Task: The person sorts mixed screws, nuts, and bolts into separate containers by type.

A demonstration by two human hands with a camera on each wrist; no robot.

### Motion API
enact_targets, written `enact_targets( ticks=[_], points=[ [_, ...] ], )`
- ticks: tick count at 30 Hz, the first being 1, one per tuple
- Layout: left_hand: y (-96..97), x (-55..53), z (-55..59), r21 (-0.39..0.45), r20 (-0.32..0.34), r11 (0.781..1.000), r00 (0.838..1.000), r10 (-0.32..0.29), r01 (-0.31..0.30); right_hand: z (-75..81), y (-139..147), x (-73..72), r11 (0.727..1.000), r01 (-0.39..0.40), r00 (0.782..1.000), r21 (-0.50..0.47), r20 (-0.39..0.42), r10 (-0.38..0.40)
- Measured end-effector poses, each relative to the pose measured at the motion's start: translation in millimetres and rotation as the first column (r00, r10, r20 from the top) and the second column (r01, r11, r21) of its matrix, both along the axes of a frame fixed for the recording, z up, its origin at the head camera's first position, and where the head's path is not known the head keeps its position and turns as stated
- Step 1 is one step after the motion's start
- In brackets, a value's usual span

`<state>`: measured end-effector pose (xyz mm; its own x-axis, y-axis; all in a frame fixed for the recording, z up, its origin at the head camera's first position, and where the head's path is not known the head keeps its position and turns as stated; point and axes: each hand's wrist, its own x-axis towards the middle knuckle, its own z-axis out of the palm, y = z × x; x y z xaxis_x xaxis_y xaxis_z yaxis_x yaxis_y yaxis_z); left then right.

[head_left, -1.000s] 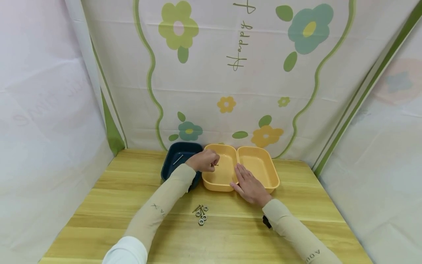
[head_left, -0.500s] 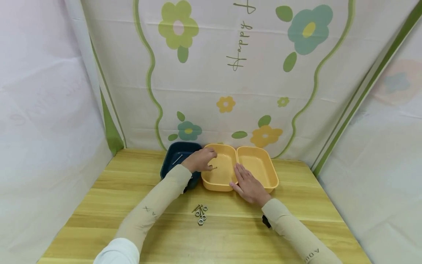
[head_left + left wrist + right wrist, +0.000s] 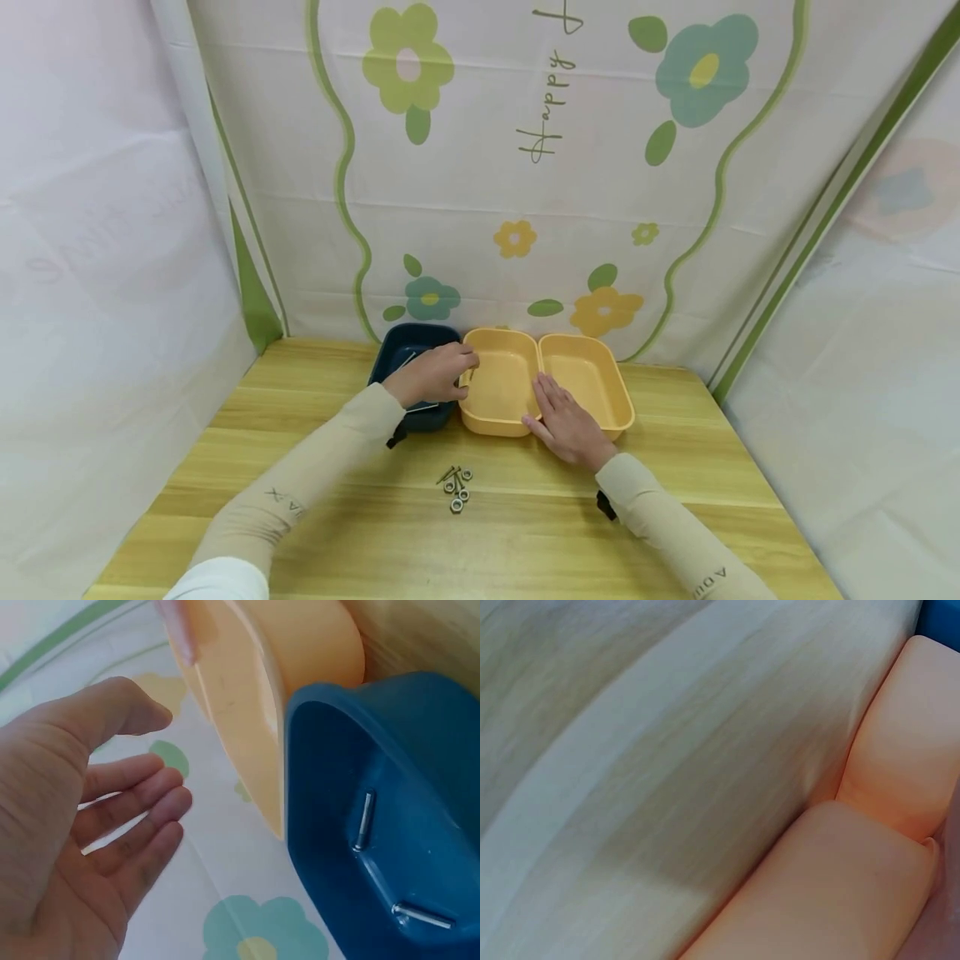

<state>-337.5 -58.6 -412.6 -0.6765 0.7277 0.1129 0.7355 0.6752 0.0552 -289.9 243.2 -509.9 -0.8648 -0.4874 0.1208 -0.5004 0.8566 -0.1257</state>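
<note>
My left hand [image 3: 433,373] is over the navy tray [image 3: 415,328] and the near-left rim of the middle yellow tray [image 3: 498,428]. In the left wrist view its thumb and loosely bent fingers [image 3: 142,802] stand apart, with nothing visible between them. Two silver bolts [image 3: 365,819] lie apart inside the navy tray. My right hand [image 3: 570,421] lies with fingers extended across the adjoining rims of the middle tray and the right yellow tray [image 3: 592,346]. Its view mostly takes in the trays' outer walls [image 3: 832,892], with just a sliver of the hand at the edge.
Several hex nuts [image 3: 457,505] and a few bolts [image 3: 447,474] lie in a small pile on the wooden table [image 3: 525,533], in front of the trays. Behind them hangs a flowered cloth [image 3: 450,192], and cloth walls rise at both sides.
The left hand, which held a small bolt over the middle tray a second ago, has spread its fingers and drawn back leftward. Another bolt now shows in the navy tray. The right hand stays still.
</note>
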Motion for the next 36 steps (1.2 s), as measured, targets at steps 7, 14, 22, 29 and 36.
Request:
enact_targets(
  ticks=[7,14,22,29,36],
  points=[
    [-20.0,24.3,1.5,0.016,0.035,0.999,0.999,-0.032,0.031,1.0,-0.6,0.7,1.000,-0.003,1.000,0.005,-0.008,0.003],
    [-36.9,49.4,-4.4,0.060,0.069,0.997,0.996,-0.053,0.049,0.8,0.0,0.7,1.000,0.018,0.999,0.017,0.034,-0.018],
    [-44.4,72.8,-19.1,0.104,0.105,0.994,0.993,-0.052,0.042,0.6,-0.2,0.8,1.000,0.016,1.000,0.005,0.026,-0.016],
    [-44.7,85.1,-42.5,0.105,0.208,0.994,0.977,-0.041,0.019,1.0,-0.8,1.7,1.000,0.013,1.000,0.006,0.015,-0.013],
    [-44.1,86.9,-66.1,0.154,0.286,0.988,0.956,-0.059,0.015,1.7,-0.7,1.8,1.000,0.005,1.000,0.008,-0.005,-0.005]
  ],
)
